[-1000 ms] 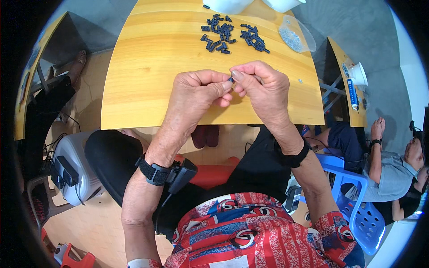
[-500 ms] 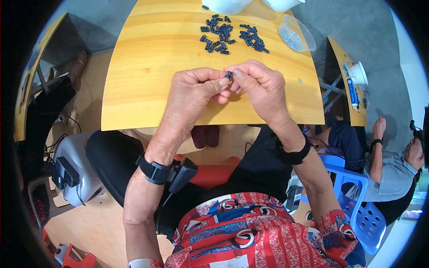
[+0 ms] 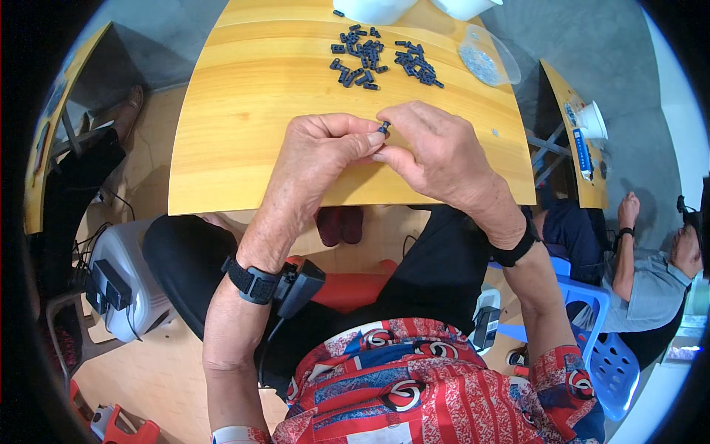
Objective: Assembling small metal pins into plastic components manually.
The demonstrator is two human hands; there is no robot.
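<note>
A yellow wooden table (image 3: 237, 148) spreads out beyond the person's lap, and both hands are above its near half. The right hand (image 3: 447, 155) is curved with its thumb and forefinger parted; the left hand (image 3: 322, 148) is closed, pinching a small dark piece between thumb and fingers. At the far edge are two white tubs, one near the middle (image 3: 373, 9) and one farther right (image 3: 466, 6), with a clear tray (image 3: 510, 68) of small shiny bits at the far right. Nearer than the tubs lie a left heap of black parts (image 3: 362, 53) and a smaller right heap (image 3: 419, 66). The dark piece (image 3: 384, 127) sits at the left fingertips, left of the right hand's gap, the left hand nearer; its long axis seems to slant far-right, though fingers partly cover it, and right-hand contact I cannot tell.
</note>
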